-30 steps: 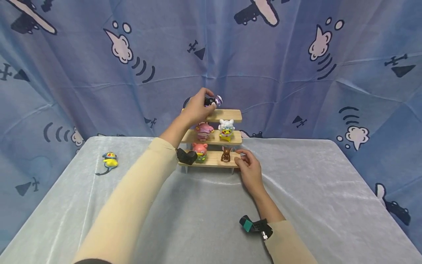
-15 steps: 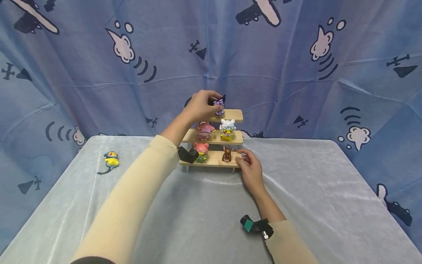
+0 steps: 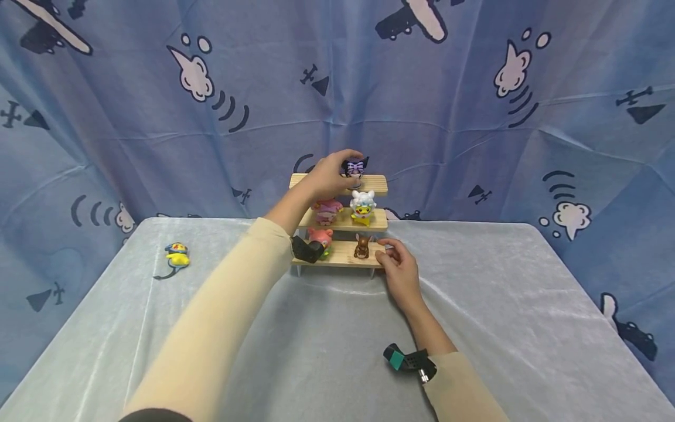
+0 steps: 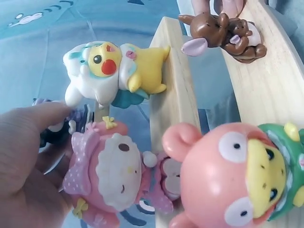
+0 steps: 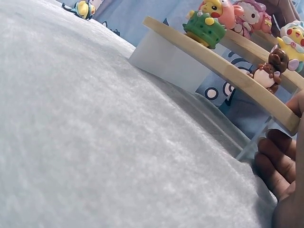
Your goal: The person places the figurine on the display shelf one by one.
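In the head view my left hand point(image 3: 334, 174) grips a black-and-purple figurine point(image 3: 355, 169) with a bow, upright at the right part of the top tier. The left wrist view shows that figurine point(image 4: 59, 124) partly hidden behind my thumb. My right hand point(image 3: 399, 266) holds the bottom tier's right end on the stepped wooden display shelf point(image 3: 345, 253); in the right wrist view the thumb lies over the board and curled fingers point(image 5: 275, 159) sit below. On the middle tier stand a pink figurine point(image 4: 126, 166) and a white-hooded yellow one point(image 4: 118, 73).
A brown kangaroo-like figurine point(image 3: 362, 247) and a pink-headed figurine in green point(image 4: 232, 171) stand on the bottom tier. Far left on the grey cloth point(image 3: 327, 340) lies a yellow-and-blue figurine point(image 3: 177, 256) with a long tail. A blue patterned curtain point(image 3: 443, 146) hangs behind.
My left hand has moved right and slightly down along the top tier. The black-and-purple figurine has turned from lying sideways to upright. My right hand stays at the shelf's end.
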`<action>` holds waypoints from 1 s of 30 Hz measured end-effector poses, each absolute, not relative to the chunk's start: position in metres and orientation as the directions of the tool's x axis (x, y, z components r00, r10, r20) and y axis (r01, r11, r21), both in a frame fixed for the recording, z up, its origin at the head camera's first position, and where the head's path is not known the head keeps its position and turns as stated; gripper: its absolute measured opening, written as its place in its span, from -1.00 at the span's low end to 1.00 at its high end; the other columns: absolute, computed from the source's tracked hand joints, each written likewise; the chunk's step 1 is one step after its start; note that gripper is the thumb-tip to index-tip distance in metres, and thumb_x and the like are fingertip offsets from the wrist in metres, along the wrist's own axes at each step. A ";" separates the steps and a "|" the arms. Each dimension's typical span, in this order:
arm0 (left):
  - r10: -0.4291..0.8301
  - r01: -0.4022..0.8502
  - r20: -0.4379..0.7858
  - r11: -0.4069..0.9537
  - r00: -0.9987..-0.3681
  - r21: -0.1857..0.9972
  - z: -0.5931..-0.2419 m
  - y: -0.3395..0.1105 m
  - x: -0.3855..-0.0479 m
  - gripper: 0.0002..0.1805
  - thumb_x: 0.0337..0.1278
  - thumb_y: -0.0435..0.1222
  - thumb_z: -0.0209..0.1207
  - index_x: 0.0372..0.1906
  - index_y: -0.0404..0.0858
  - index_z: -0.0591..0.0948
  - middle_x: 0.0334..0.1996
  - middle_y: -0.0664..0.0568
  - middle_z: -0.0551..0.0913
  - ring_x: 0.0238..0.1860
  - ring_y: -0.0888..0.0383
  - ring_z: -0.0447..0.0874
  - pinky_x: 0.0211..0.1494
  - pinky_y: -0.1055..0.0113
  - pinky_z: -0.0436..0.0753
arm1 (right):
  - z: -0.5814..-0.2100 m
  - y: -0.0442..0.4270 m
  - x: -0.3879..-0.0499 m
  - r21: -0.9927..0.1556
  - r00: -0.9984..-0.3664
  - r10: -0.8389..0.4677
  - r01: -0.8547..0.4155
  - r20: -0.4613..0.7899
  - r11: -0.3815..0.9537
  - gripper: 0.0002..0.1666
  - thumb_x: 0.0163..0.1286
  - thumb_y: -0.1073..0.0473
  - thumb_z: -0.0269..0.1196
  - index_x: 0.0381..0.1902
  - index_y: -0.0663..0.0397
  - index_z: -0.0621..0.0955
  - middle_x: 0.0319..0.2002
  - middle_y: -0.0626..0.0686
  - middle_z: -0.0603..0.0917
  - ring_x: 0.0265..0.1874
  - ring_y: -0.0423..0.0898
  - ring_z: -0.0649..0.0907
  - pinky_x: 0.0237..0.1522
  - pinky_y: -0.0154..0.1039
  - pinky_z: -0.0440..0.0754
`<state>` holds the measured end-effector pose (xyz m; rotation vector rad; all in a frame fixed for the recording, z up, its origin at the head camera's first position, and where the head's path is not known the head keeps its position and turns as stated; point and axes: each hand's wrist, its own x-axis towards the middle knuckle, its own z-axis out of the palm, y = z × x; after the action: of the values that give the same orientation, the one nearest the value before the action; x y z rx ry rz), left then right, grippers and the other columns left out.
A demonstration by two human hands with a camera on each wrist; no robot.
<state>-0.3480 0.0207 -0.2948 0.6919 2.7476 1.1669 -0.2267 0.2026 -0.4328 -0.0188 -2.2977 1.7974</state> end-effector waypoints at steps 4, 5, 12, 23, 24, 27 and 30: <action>0.406 0.347 0.110 0.574 -0.907 0.742 -0.294 0.009 -0.348 -0.17 0.34 -0.21 0.24 0.60 -0.01 0.10 0.32 -0.19 0.47 -0.10 -0.05 0.63 -0.22 0.23 0.58 | -0.445 0.203 -0.235 -0.959 -0.975 0.149 -0.124 0.166 0.253 -0.65 0.40 0.35 0.20 0.12 0.29 0.60 -0.35 0.02 0.64 -0.47 -0.38 0.51 -0.36 -0.49 0.47; 0.396 0.344 0.118 0.568 -0.911 0.747 -0.293 0.006 -0.347 -0.14 0.33 -0.21 0.26 0.61 -0.02 0.08 0.38 -0.20 0.41 -0.02 -0.08 0.62 -0.13 0.19 0.60 | -0.450 0.204 -0.239 -0.959 -0.975 0.151 -0.123 0.165 0.256 -0.65 0.40 0.34 0.20 0.13 0.26 0.61 -0.33 0.04 0.65 -0.46 -0.38 0.52 -0.36 -0.50 0.47; 0.313 0.324 0.166 0.567 -0.935 0.757 -0.293 -0.024 -0.326 -0.23 0.37 -0.17 0.23 0.57 -0.02 0.17 0.41 -0.14 0.43 0.17 -0.11 0.65 0.19 0.03 0.65 | -0.470 0.208 -0.248 -0.955 -0.967 0.168 -0.143 0.190 0.260 -0.66 0.40 0.28 0.23 0.11 0.12 0.63 -0.31 0.03 0.66 -0.43 -0.34 0.56 -0.35 -0.47 0.53; 0.190 0.372 0.323 0.554 -0.927 0.744 -0.319 -0.082 -0.273 -0.42 0.40 -0.18 0.21 0.46 -0.02 0.38 0.29 -0.09 0.55 0.03 -0.01 0.67 0.09 0.05 0.67 | -0.471 0.214 -0.248 -0.949 -0.963 0.174 -0.155 0.208 0.274 -0.67 0.40 0.28 0.21 0.11 0.13 0.62 -0.37 -0.11 0.62 -0.41 -0.35 0.57 -0.35 -0.48 0.58; 0.172 0.371 0.333 0.559 -0.927 0.742 -0.321 -0.088 -0.269 -0.43 0.40 -0.18 0.21 0.45 -0.02 0.39 0.28 -0.08 0.56 0.03 -0.01 0.68 0.10 0.04 0.67 | -0.471 0.213 -0.248 -0.952 -0.964 0.170 -0.155 0.205 0.265 -0.66 0.41 0.29 0.21 0.12 0.14 0.62 -0.37 -0.11 0.62 -0.41 -0.35 0.58 -0.34 -0.48 0.61; 0.116 0.354 0.359 0.595 -0.926 0.722 -0.326 -0.107 -0.255 -0.47 0.42 -0.18 0.19 0.43 -0.04 0.43 0.26 -0.08 0.57 0.04 -0.01 0.67 0.12 0.04 0.66 | -0.470 0.212 -0.248 -0.957 -0.969 0.155 -0.148 0.191 0.249 -0.65 0.43 0.29 0.19 0.14 0.18 0.60 -0.37 -0.11 0.62 -0.39 -0.37 0.61 -0.32 -0.46 0.67; 0.061 0.327 0.389 0.669 -0.919 0.667 -0.333 -0.125 -0.241 -0.49 0.42 -0.17 0.18 0.41 -0.07 0.46 0.25 -0.07 0.57 0.03 0.00 0.66 0.13 0.03 0.64 | -0.469 0.211 -0.249 -0.958 -0.971 0.148 -0.145 0.185 0.248 -0.66 0.44 0.27 0.19 0.15 0.17 0.60 -0.37 -0.11 0.62 -0.38 -0.37 0.62 -0.31 -0.44 0.70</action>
<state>-0.2412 -0.1252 -0.3327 0.3810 3.1723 1.3855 -0.2488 0.2114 -0.4689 -0.0025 -2.2822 1.7929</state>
